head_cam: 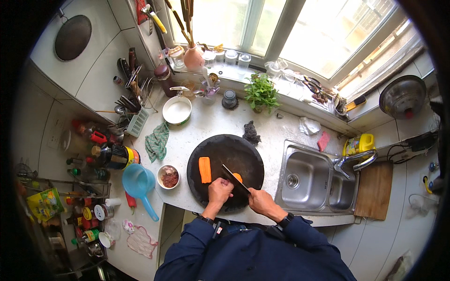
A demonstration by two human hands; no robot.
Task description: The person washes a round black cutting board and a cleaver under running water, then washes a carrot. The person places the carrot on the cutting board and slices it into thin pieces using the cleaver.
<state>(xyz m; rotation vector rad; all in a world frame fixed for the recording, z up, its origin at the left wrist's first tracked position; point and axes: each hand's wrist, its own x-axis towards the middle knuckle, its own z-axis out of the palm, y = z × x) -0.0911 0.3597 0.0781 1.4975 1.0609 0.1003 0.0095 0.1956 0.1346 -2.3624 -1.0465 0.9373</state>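
Note:
A round dark cutting board lies on the counter in front of me. My right hand grips a kitchen knife, its dark blade slanting up and left over the board. Just left of the blade is my left hand, fingers curled; whether something is pinched in them cannot be told. An orange carrot piece shows beyond the blade, partly hidden by it. Flat carrot slices lie together on the board's left part. A small bowl of minced meat stands beside the board on the left.
Left are a blue plastic ladle, a red chili pepper, a green cloth and bottles. A white pan and potted plant stand behind the board. A steel sink and wooden board are right.

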